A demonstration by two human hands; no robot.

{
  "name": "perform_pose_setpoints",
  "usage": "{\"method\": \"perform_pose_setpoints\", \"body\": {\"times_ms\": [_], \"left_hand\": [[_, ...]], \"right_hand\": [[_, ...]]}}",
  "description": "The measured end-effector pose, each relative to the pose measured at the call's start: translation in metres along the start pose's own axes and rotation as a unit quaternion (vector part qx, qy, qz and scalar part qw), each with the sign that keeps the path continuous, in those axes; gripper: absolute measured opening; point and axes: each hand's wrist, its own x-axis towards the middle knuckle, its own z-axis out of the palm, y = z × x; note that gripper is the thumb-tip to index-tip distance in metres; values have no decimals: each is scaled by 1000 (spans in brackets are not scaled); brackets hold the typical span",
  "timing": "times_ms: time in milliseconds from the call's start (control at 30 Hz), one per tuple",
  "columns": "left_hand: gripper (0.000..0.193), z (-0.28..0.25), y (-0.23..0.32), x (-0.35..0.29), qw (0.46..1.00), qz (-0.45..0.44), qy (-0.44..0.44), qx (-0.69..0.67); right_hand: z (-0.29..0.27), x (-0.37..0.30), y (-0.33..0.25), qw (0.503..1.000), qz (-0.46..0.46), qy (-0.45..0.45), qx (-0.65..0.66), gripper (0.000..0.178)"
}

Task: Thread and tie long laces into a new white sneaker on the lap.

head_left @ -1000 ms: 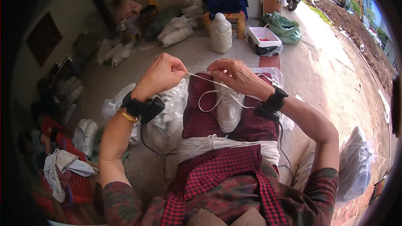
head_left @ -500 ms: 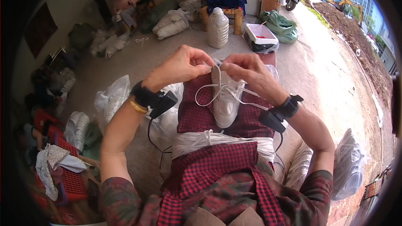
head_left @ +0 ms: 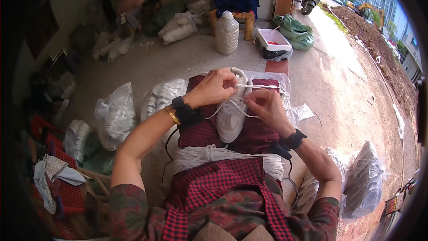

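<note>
A white lace-up shoe (head_left: 230,127) rests on my lap over red-and-black checked cloth (head_left: 191,130), its toe toward me. My left hand (head_left: 214,88) is at the left side of its upper eyelets, fingers curled together on the shoelace. Just right of the lacing, my right hand (head_left: 266,107) pinches the white shoelace (head_left: 263,86) between thumb and fingers. One lace end stretches right across the cloth above that hand. Across my waist lies a bundle of white laces (head_left: 227,154). The fingertips of my left hand are partly hidden.
Clear bags of white shoes stand at left (head_left: 117,116) and right (head_left: 366,180). Ahead are a large plastic bottle (head_left: 227,35), a bamboo chair (head_left: 248,23), a white box (head_left: 273,39) and a green sack (head_left: 298,33). A red plastic chair (head_left: 71,187) is at left. Another person (head_left: 129,6) sits far back.
Both hands have come down from the top of the shoe's tongue to the lacing. My right hand now sits lower than my left. The view has shifted slightly.
</note>
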Motion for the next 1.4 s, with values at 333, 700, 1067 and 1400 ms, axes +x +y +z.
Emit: {"method": "perform_pose_setpoints", "body": {"times_ms": [333,700,1067,1400], "left_hand": [[11,2,-8,-29,995,35,86,-40],[10,3,-20,-33,983,122,125,52],[8,17,-14,-32,943,128,177,252],[12,14,-14,-36,948,97,161,258]], "right_hand": [[14,19,-10,983,-45,46,-171,16],[30,32,-10,946,-129,26,-297,13],[26,43,-19,926,-150,-43,-344,11],[26,35,-17,943,-86,-3,-322,12]]}}
